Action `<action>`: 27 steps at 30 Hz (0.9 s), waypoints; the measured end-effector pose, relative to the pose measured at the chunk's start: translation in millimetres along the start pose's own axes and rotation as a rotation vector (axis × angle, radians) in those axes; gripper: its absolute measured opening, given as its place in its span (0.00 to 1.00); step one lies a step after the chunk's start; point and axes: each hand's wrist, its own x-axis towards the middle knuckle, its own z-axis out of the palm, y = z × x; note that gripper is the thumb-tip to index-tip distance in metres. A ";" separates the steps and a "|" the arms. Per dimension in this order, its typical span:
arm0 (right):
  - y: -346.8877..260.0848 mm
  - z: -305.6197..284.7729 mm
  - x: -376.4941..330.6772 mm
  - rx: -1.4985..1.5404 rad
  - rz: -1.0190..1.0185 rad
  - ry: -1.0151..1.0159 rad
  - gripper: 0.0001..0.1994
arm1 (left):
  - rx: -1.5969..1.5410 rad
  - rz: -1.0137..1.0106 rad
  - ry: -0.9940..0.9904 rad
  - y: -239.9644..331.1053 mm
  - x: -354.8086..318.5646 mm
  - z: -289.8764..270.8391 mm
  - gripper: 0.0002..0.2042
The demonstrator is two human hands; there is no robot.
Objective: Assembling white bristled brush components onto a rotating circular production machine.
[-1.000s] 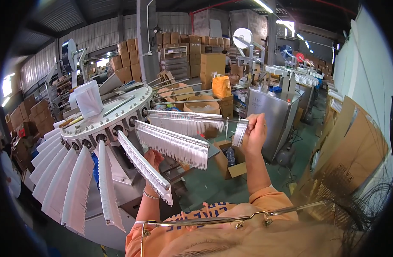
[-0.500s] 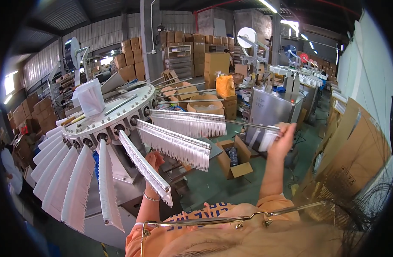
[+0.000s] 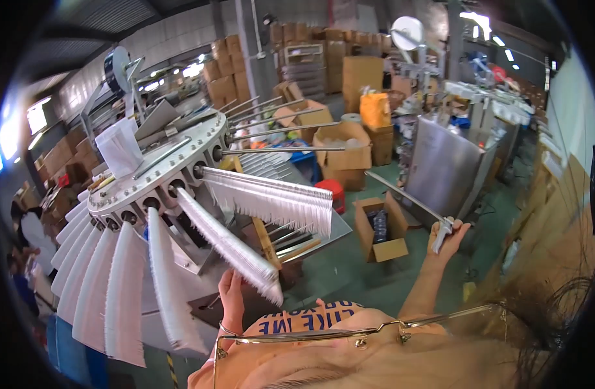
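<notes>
My right hand, out to the right, is closed on a thin metal rod. The rod slants up and left, its far end free in the air. A small whitish piece shows at the fingers; its kind is unclear. My left hand is raised with fingers upward and apart, holding nothing visible. It is beside a rod packed with thin white pieces, which sticks out from a round metal hub. Another loaded rod lies beyond it, and several more white rows fan out at the left.
Bare rods project from the hub's far side. A clear plastic container stands on top. An open carton with bottles sits on the floor. A steel cabinet and flattened cardboard are at the right.
My view has turned. The rod in my right hand now slants with its far end clear of the loaded rows. The white pieces seen beneath that hand have mostly gone from sight.
</notes>
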 end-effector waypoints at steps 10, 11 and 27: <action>213.6 -35.2 109.9 0.017 0.734 -0.673 0.08 | 0.390 0.205 0.684 -79.9 -6.8 86.5 0.13; 219.7 -29.5 120.3 -0.006 0.805 -0.783 0.06 | 0.553 0.150 0.813 -78.9 -1.4 104.1 0.13; 274.8 23.5 218.6 -0.261 0.504 -1.525 0.06 | 0.257 0.246 0.823 -66.6 134.4 191.1 0.04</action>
